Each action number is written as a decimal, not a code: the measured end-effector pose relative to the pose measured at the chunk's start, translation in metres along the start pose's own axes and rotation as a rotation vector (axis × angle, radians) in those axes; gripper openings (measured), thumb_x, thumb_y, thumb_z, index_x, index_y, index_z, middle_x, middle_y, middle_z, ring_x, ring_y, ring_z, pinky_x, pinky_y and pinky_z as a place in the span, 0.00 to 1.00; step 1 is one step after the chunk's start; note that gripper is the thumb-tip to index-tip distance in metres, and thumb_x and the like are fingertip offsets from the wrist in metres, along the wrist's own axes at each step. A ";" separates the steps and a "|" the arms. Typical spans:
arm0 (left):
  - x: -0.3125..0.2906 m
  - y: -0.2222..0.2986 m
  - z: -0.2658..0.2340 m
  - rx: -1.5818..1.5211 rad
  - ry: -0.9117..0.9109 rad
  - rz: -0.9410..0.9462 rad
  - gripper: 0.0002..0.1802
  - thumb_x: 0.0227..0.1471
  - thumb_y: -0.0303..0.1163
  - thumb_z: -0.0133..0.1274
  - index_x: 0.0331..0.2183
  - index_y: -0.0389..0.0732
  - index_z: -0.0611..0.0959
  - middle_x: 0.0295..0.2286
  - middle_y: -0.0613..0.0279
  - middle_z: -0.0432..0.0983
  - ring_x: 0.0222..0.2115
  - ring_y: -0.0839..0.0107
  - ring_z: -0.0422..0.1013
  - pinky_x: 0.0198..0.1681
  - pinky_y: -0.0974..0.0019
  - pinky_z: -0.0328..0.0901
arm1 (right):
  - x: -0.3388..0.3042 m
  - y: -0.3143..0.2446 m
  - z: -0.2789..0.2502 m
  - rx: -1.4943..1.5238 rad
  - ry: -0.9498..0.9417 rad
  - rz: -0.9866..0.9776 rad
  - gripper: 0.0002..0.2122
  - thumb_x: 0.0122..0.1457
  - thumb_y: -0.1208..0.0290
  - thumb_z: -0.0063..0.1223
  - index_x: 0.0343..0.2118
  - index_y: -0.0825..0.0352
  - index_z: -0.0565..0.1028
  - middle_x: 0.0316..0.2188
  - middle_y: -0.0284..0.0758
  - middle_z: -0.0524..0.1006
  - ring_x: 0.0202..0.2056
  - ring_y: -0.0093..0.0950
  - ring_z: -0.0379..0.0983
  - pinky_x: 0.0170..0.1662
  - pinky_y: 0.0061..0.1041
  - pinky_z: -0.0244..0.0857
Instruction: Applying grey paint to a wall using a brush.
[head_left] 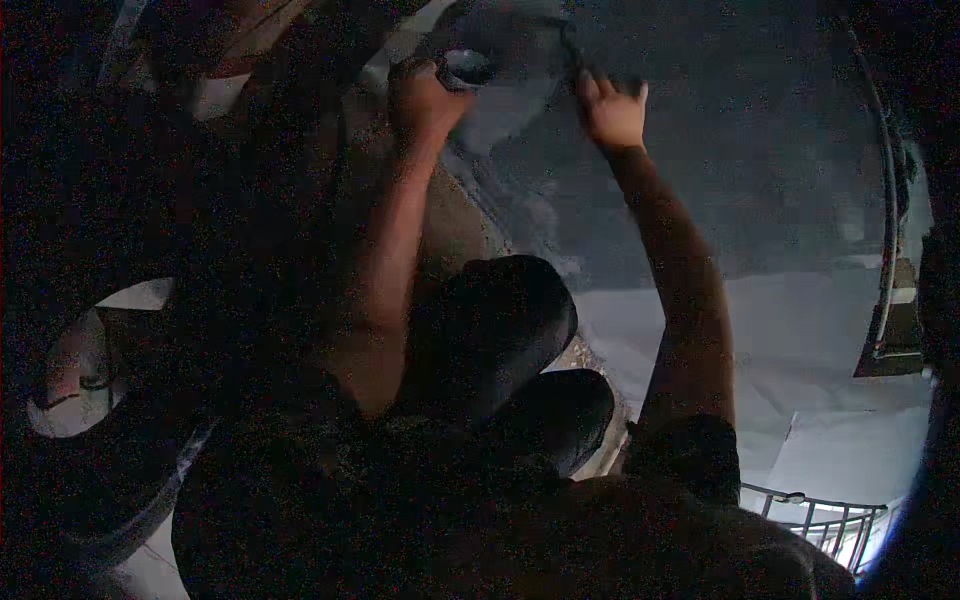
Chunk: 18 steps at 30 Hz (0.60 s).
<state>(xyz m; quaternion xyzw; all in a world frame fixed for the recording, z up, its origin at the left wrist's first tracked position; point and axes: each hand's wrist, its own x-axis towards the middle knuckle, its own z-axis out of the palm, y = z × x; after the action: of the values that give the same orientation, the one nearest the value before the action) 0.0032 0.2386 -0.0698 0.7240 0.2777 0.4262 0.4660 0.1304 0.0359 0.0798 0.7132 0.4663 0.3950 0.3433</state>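
In the dim light my left hand (425,100) is raised at the top of the view, closed on the side of a small round cup (467,68). The cup's mouth shows, but its contents are too dark to make out. To its right my right hand (615,112) reaches up in front of a grey wall-like surface (740,150). One outer finger sticks out, and the others bend toward a thin dark shape (572,50) at the fingertips, too dark to name. A paler patch (500,115) marks the surface between my hands.
My bent knees (520,310) are below my hands. A dark round-edged object with a light opening (100,360) stands at the left. A pale surface (740,340) spreads at the right, with a metal railing (820,515) at the lower right and a dark-framed edge (885,300) farther up.
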 end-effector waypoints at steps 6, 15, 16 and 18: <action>0.008 -0.012 0.006 0.051 0.039 0.089 0.33 0.26 0.43 0.69 0.37 0.35 0.79 0.33 0.46 0.77 0.35 0.50 0.74 0.39 0.53 0.69 | -0.007 -0.016 0.031 0.038 0.109 -0.082 0.16 0.60 0.63 0.42 0.51 0.59 0.67 0.43 0.35 0.74 0.41 0.34 0.74 0.54 0.57 0.48; 0.000 0.008 -0.010 0.111 -0.043 0.008 0.36 0.30 0.45 0.67 0.41 0.34 0.77 0.34 0.43 0.76 0.36 0.48 0.74 0.37 0.50 0.70 | -0.023 -0.035 0.003 0.207 -0.107 0.045 0.15 0.60 0.65 0.41 0.49 0.58 0.68 0.42 0.33 0.75 0.42 0.33 0.74 0.55 0.58 0.47; -0.001 0.007 -0.007 0.135 0.005 0.022 0.36 0.30 0.45 0.67 0.41 0.34 0.77 0.34 0.43 0.76 0.35 0.48 0.74 0.37 0.51 0.70 | -0.026 -0.033 0.003 0.180 -0.105 0.107 0.15 0.59 0.66 0.41 0.50 0.57 0.68 0.42 0.32 0.76 0.42 0.33 0.74 0.55 0.57 0.48; 0.002 0.005 -0.003 0.072 -0.005 -0.009 0.32 0.26 0.44 0.68 0.36 0.36 0.79 0.32 0.46 0.77 0.33 0.50 0.75 0.36 0.54 0.70 | -0.030 -0.032 0.009 0.171 -0.030 0.046 0.16 0.59 0.66 0.41 0.51 0.57 0.67 0.42 0.33 0.75 0.42 0.33 0.74 0.55 0.57 0.48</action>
<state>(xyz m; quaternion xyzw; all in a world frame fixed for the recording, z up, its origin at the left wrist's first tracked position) 0.0013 0.2395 -0.0641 0.7401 0.2950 0.4122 0.4420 0.1181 0.0170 0.0406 0.7563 0.4766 0.3508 0.2792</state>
